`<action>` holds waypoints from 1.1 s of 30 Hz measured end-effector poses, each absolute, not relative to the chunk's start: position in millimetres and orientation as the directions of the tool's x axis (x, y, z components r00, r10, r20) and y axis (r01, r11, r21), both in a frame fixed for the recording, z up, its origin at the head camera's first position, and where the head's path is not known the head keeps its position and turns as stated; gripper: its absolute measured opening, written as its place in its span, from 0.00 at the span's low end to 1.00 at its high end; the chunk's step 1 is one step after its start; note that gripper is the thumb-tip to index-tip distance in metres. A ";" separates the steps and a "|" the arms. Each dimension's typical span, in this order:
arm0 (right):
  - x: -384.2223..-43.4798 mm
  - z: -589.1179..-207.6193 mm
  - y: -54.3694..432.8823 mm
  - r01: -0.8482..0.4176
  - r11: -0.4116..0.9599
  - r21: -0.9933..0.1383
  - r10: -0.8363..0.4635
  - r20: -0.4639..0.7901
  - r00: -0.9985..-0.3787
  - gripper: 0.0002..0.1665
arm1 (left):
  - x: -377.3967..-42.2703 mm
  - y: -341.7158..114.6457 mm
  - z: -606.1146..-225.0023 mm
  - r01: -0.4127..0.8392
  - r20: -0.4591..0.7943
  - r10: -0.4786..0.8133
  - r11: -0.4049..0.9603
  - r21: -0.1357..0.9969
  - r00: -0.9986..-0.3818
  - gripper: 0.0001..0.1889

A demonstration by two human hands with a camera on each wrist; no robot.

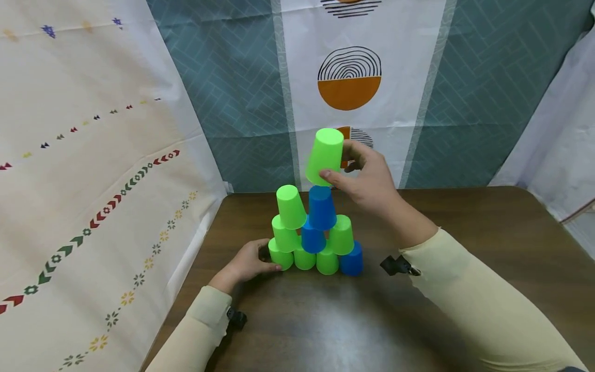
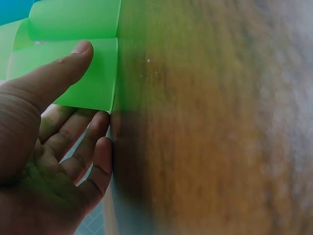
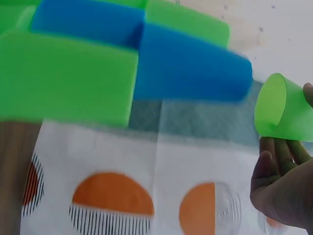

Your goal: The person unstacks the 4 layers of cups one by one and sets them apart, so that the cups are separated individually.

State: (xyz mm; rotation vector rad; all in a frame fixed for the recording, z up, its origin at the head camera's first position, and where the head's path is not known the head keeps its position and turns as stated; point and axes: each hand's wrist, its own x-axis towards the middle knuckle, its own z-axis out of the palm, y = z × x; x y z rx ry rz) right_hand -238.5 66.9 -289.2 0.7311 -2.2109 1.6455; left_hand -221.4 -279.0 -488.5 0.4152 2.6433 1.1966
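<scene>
A pyramid of upside-down cups stands on the table. Its bottom row has three green cups and, at the right end, a blue cup (image 1: 351, 259). Above come a green, a blue and a green cup (image 1: 341, 235), topped by a green cup (image 1: 291, 207) and a blue cup (image 1: 322, 208). My right hand (image 1: 369, 175) grips another green cup (image 1: 325, 155), mouth down, over the top blue cup; the right wrist view shows a gap between them. My left hand (image 1: 248, 263) holds the leftmost bottom green cup (image 2: 93, 73), thumb in front, fingers behind.
The brown wooden table (image 1: 297, 320) extends in front of and to both sides of the pyramid. A patterned cloth (image 1: 241, 93) hangs behind it, and a white printed cloth (image 1: 93, 181) lines the left side.
</scene>
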 end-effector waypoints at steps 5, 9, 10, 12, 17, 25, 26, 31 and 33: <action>-243.9 -299.6 107.3 -0.526 0.317 -0.789 -0.142 0.509 -0.849 0.31 | -221.3 -278.9 -488.9 0.158 -0.077 0.330 0.628 0.762 -0.941 0.33; -251.5 -321.6 143.4 -0.429 0.429 -0.795 -0.077 0.441 -0.894 0.33 | -221.8 -279.3 -490.2 0.161 -0.082 0.335 0.635 0.755 -0.939 0.33; -253.6 -328.1 153.1 -0.400 0.455 -0.796 -0.061 0.420 -0.905 0.34 | -221.9 -279.2 -490.2 0.163 -0.081 0.336 0.638 0.752 -0.938 0.33; -258.1 -341.7 172.7 -0.343 0.497 -0.797 -0.032 0.378 -0.925 0.36 | -221.7 -278.4 -489.0 0.161 -0.083 0.331 0.644 0.748 -0.940 0.34; -268.3 -374.1 214.6 -0.221 0.593 -0.774 0.017 0.287 -0.958 0.43 | -222.1 -277.7 -487.3 0.155 -0.083 0.323 0.646 0.748 -0.943 0.34; -287.0 -422.2 261.4 -0.126 0.741 -0.659 -0.012 0.175 -0.985 0.48 | -221.9 -279.5 -486.4 0.154 -0.079 0.315 0.651 0.743 -0.946 0.35; -288.7 -427.4 266.0 -0.118 0.756 -0.643 -0.018 0.159 -0.987 0.48 | -221.8 -279.5 -486.1 0.155 -0.080 0.316 0.650 0.744 -0.945 0.35; -292.9 -446.3 284.0 -0.076 0.792 -0.605 -0.019 0.101 -0.995 0.52 | -222.1 -278.0 -486.4 0.166 -0.078 0.329 0.650 0.742 -0.941 0.35; -293.7 -450.9 288.2 -0.066 0.798 -0.599 -0.020 0.083 -0.996 0.55 | -222.3 -277.5 -487.2 0.166 -0.078 0.328 0.652 0.740 -0.941 0.35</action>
